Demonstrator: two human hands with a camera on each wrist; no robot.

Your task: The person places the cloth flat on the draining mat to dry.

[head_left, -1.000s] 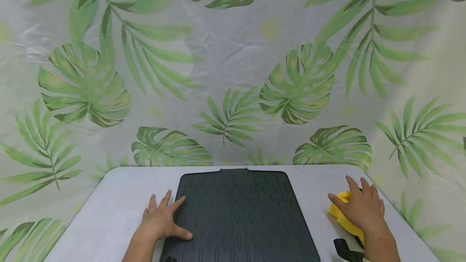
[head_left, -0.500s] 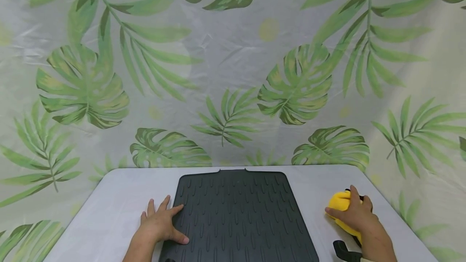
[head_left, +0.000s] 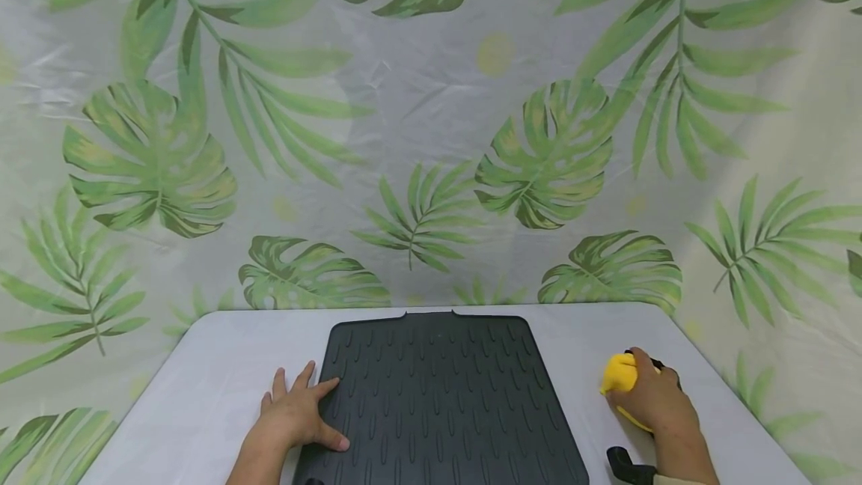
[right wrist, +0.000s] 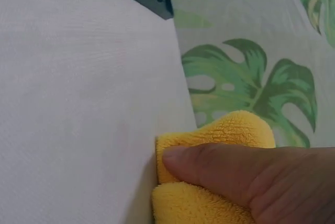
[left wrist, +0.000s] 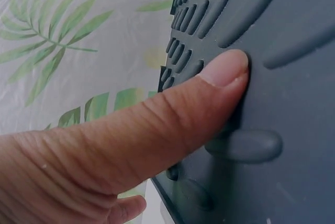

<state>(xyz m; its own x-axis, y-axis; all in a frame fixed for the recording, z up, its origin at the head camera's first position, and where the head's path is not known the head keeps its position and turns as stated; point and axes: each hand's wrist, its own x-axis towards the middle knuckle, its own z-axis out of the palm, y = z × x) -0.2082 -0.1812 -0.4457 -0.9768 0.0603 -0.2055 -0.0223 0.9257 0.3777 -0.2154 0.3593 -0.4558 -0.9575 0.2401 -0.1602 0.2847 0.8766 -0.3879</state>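
A dark grey ridged mat (head_left: 438, 403) lies in the middle of the white table, raised oblong ribs over its face. My left hand (head_left: 292, 410) rests at its left edge with fingers spread. In the left wrist view, the thumb (left wrist: 172, 114) presses on the ribbed surface. At the right side of the table, my right hand (head_left: 656, 399) grips a yellow terry cloth (head_left: 619, 374). The right wrist view shows the thumb pushed into a fold of the yellow cloth (right wrist: 230, 127). Black bits show beyond the knuckles; the other right fingers are mostly hidden.
The white table (head_left: 242, 350) has rounded far corners. Behind it hangs a curtain (head_left: 431, 126) printed with green leaves. A black curved piece (head_left: 626, 462) sits by my right wrist.
My right hand has come down from hovering over the yellow cloth, and its fingers have closed round it. The cloth has bunched up. The left hand stays on the mat.
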